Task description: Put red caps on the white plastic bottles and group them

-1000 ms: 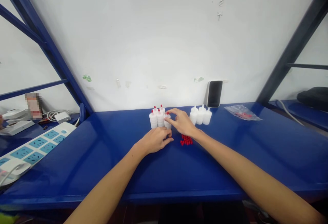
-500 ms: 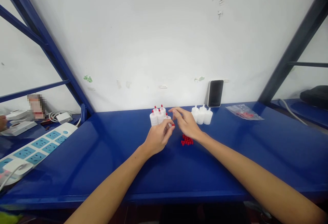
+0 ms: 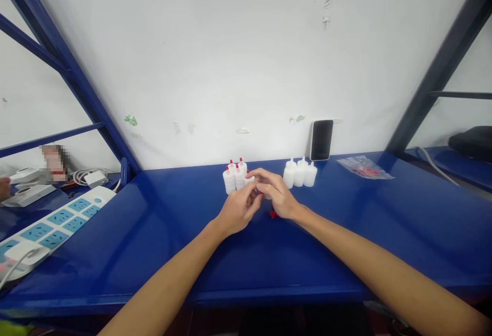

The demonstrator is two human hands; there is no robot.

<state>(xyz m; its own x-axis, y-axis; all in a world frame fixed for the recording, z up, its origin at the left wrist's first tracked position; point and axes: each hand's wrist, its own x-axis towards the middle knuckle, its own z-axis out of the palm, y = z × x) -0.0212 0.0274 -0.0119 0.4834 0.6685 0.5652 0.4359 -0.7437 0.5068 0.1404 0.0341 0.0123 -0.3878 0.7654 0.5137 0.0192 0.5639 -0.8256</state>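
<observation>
While the left hand (image 3: pixel 239 210) pinches a red cap (image 3: pixel 260 192), the right hand (image 3: pixel 277 193) curls its fingers, grip unclear.
Rounded plastic bottles (image 3: pixel 239 179) stand on glossy blue table (image 3: pixel 161 228); far wall (image 3: pixel 238 64) is chipped.

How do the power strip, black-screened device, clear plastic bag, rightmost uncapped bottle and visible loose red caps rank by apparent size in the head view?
1. Power strip, also nearest the camera
2. Black-screened device and clear plastic bag: too alike to rank
3. Rightmost uncapped bottle
4. Visible loose red caps
</observation>
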